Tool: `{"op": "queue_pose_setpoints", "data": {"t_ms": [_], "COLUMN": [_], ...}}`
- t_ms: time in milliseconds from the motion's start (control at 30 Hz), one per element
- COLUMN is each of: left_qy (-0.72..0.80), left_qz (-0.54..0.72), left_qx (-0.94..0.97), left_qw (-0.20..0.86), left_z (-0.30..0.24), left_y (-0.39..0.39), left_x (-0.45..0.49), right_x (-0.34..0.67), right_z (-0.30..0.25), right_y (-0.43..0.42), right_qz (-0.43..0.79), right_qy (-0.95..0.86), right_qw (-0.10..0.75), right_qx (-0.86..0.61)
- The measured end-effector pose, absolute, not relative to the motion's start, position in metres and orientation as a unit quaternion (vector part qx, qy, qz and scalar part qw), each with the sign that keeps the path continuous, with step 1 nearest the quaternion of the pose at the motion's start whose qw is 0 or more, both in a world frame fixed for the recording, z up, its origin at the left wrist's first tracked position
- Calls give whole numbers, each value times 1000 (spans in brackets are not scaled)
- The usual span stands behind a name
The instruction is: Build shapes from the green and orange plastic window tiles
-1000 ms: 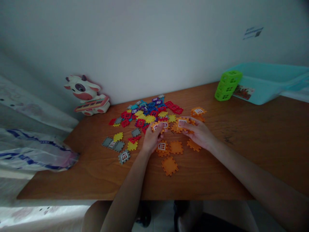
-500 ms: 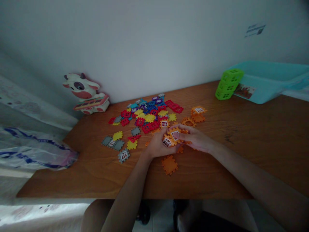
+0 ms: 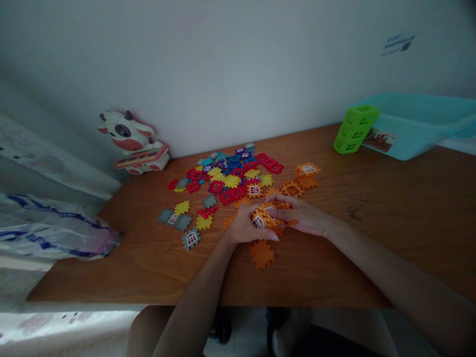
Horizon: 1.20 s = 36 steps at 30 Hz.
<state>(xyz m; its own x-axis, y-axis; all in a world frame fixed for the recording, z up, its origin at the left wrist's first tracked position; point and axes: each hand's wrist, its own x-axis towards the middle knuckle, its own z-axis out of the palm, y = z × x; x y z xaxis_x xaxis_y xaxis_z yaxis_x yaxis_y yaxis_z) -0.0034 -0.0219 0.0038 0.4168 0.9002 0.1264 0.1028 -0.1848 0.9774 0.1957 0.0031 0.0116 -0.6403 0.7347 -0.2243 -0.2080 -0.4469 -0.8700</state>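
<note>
Between my two hands is a small assembly of orange interlocking tiles (image 3: pixel 262 216), with white window panels on its sides. My left hand (image 3: pixel 245 225) grips its left side, thumb stretched along the near edge. My right hand (image 3: pixel 297 214) holds the right side, with fingers over the top; they partly cover the tiles. A flat orange tile (image 3: pixel 262 254) lies just in front of the hands. Behind them are more loose orange pieces, including an open-framed one (image 3: pixel 291 188) and a pair with a window panel (image 3: pixel 307 169).
A pile of red, yellow, blue and purple tiles (image 3: pixel 231 181) spreads behind my hands. Grey tiles (image 3: pixel 183 222) lie to the left. A cow toy with a keyboard (image 3: pixel 141 157) and a plastic bag (image 3: pixel 55 233) are farther left. A green block tower (image 3: pixel 356 130) stands beside a light-blue bin (image 3: pixel 416 129).
The orange assembly has tilted in my hands, so its top window panel is more hidden. My left thumb has moved right along the near edge. The loose tiles have stayed put.
</note>
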Motion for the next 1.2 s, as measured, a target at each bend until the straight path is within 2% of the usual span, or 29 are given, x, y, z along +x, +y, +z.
{"op": "queue_pose_setpoints", "data": {"t_ms": [133,367,567,933,1200], "left_qy": [390,405,407,520,481], "left_qz": [383,373,416,507,494], "left_qx": [640,682,663,586,573], "left_qw": [540,481,470,360,444], "left_z": [2,-1,-1,-11,1], "left_y": [-23,-19,-18,-12,-20], "left_x": [-2,-4,-3,7,15], "right_x": [194,190,183,180,177], "right_z": [5,6,11,11,9], "right_y": [5,3,-4,-4,-6], "right_qz": [804,783,776,703,652], "right_qy": [-426,-438,-436,-482,-537], "right_qw": [288,304,324,375,375], "right_qx": [-298,-320,-320,-363,-381]}}
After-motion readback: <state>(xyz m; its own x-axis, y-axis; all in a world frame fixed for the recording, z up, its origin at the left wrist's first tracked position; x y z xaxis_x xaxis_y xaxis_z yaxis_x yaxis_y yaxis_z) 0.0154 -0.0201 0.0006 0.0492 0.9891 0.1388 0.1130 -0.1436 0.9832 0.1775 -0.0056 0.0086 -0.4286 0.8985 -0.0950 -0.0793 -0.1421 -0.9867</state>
